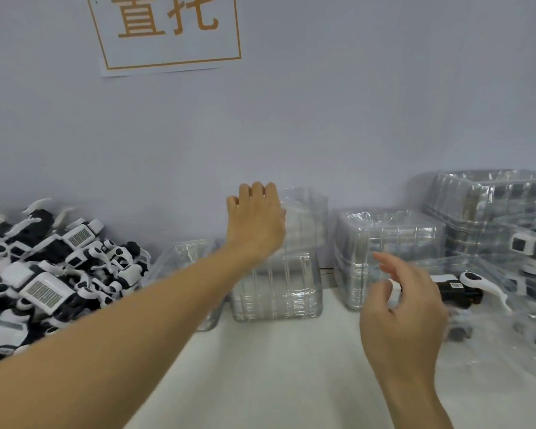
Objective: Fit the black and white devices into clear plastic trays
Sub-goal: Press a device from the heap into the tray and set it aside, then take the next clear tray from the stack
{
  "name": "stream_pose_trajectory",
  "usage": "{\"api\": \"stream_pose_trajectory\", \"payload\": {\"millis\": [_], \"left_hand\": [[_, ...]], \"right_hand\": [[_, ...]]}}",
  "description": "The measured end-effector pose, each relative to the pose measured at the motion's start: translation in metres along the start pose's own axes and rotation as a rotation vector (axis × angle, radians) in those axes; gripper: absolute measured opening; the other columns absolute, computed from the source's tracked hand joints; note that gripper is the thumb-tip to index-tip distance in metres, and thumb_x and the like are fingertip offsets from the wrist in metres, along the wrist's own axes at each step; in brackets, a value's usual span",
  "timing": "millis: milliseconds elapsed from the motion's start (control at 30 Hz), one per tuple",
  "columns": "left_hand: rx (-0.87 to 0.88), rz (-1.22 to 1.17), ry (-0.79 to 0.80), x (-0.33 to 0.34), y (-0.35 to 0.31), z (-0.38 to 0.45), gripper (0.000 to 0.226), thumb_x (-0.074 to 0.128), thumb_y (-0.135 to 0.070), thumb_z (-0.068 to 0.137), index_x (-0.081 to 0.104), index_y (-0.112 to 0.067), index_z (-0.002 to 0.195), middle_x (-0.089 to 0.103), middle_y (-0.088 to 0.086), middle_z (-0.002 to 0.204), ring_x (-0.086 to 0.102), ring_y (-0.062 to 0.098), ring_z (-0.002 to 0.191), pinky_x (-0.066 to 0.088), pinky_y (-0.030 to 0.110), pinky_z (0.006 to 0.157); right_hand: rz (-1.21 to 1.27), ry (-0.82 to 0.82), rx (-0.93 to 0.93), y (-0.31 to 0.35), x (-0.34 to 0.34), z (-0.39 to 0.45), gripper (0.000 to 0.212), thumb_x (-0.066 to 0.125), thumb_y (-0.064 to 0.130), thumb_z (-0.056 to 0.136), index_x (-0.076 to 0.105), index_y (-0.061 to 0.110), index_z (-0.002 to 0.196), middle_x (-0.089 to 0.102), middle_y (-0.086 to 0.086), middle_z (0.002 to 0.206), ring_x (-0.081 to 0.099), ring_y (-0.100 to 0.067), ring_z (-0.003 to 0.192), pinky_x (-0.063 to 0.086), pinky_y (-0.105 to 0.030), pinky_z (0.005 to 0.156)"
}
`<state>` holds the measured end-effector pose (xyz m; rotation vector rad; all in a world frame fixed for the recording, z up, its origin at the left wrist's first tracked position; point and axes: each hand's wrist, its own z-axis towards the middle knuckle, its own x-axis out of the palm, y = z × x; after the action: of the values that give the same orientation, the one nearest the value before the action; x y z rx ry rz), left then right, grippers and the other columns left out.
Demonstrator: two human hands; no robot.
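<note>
Clear moulded plastic trays, nested in a tall stack (277, 283), stand at the back of the pale tabletop (291, 366) against the wall, and the left hand (256, 224) is up on the stack's top, fingers curled over the far edge of the uppermost tray. Right hand (406, 317) hovers in the air nearer us, fingers loosely bent, nothing in it, just in front of a second, shorter stack of clear trays (387, 243). Off to the left sits the heap of loose black and white devices (43, 280), piled against the wall, with another low clear tray (192, 258) between that heap and the tall stack. Over on the right, one black and white device (468, 289) lies in a clear tray, and more filled trays (508, 209) are stacked behind it. On the wall above hangs a white paper sign with orange characters (167, 29)
</note>
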<state>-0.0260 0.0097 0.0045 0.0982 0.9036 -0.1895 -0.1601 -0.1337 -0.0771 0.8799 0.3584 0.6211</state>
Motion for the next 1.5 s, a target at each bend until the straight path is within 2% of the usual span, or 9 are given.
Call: {"api": "stream_pose_trajectory", "payload": {"millis": [133,300,433,667,833,1000,1233,1333,1500], "left_hand": [[0.017,-0.228,0.277,-0.016,0.016,0.023,0.016,0.055,-0.021,0.1,0.068,-0.011,0.096,0.067,0.008,0.103,0.064,0.03,0.1,0.049,0.037,0.088],[0.071,-0.284,0.406,-0.028,0.018,0.034,0.013,0.058,-0.008,0.095,0.069,-0.004,0.09,0.074,0.01,0.093,0.068,0.024,0.091,0.055,0.032,0.079],[0.073,-0.27,0.317,-0.029,0.016,0.034,0.012,0.058,0.002,0.091,0.068,0.007,0.085,0.072,0.02,0.093,0.069,0.034,0.089,0.058,0.04,0.079],[0.001,-0.326,0.131,-0.039,0.022,0.04,0.032,0.073,-0.001,0.087,0.054,-0.013,0.064,0.069,0.017,0.096,0.069,0.029,0.09,0.058,0.041,0.084],[-0.039,-0.346,0.115,-0.046,0.026,0.047,0.04,0.085,-0.008,0.077,0.05,-0.013,0.058,0.066,0.012,0.083,0.064,0.025,0.077,0.048,0.026,0.068],[-0.091,-0.487,0.091,-0.045,0.034,0.048,0.031,0.086,-0.016,0.077,0.06,-0.004,0.064,0.06,0.002,0.066,0.055,0.009,0.06,0.041,0.016,0.055],[-0.189,-0.605,-0.066,-0.041,0.042,0.054,0.016,0.071,-0.013,0.092,0.072,0.0,0.082,0.067,0.009,0.079,0.06,0.015,0.067,0.042,0.01,0.054],[-0.104,-0.569,-0.19,-0.047,0.043,0.057,0.015,0.069,-0.012,0.093,0.069,0.0,0.084,0.062,0.006,0.077,0.056,0.019,0.074,0.046,0.02,0.064],[0.112,-0.418,-0.02,-0.049,0.048,0.051,0.015,0.067,-0.011,0.093,0.06,-0.005,0.08,0.057,0.0,0.075,0.053,0.018,0.068,0.042,0.021,0.059]], "right_hand": [[0.011,-0.006,-0.013,0.0,0.002,-0.001,0.042,0.042,0.019,0.082,0.07,0.017,0.114,0.059,0.008,0.1,0.056,-0.021,0.107,0.047,-0.043,0.093],[0.022,0.012,-0.019,-0.002,0.005,-0.004,0.041,0.042,0.016,0.081,0.07,0.018,0.111,0.061,0.008,0.098,0.057,-0.02,0.103,0.047,-0.039,0.089],[0.002,0.036,-0.048,-0.004,0.007,-0.004,0.04,0.042,0.014,0.081,0.07,0.018,0.109,0.063,0.007,0.097,0.056,-0.019,0.102,0.042,-0.034,0.088],[-0.021,0.085,-0.05,-0.011,0.009,-0.005,0.037,0.053,-0.004,0.087,0.069,0.021,0.11,0.063,0.013,0.096,0.055,-0.018,0.105,0.047,-0.038,0.089],[-0.012,0.095,-0.048,-0.013,0.009,-0.006,0.035,0.053,-0.002,0.088,0.07,0.018,0.112,0.064,0.011,0.099,0.056,-0.02,0.107,0.046,-0.036,0.089],[0.006,0.114,-0.027,-0.014,0.01,-0.006,0.036,0.053,-0.002,0.089,0.069,0.022,0.11,0.063,0.016,0.096,0.055,-0.018,0.105,0.042,-0.029,0.084],[0.008,0.106,-0.022,-0.015,0.011,-0.006,0.036,0.053,-0.003,0.089,0.069,0.023,0.108,0.062,0.02,0.095,0.056,-0.018,0.104,0.034,-0.011,0.078],[0.012,0.112,-0.017,-0.016,0.011,-0.006,0.037,0.053,-0.003,0.089,0.068,0.025,0.108,0.061,0.021,0.096,0.056,-0.017,0.104,0.036,-0.011,0.075],[0.017,0.113,-0.014,-0.016,0.011,-0.007,0.037,0.053,-0.002,0.089,0.069,0.025,0.108,0.059,0.026,0.097,0.057,-0.017,0.104,0.039,-0.017,0.076]]}}
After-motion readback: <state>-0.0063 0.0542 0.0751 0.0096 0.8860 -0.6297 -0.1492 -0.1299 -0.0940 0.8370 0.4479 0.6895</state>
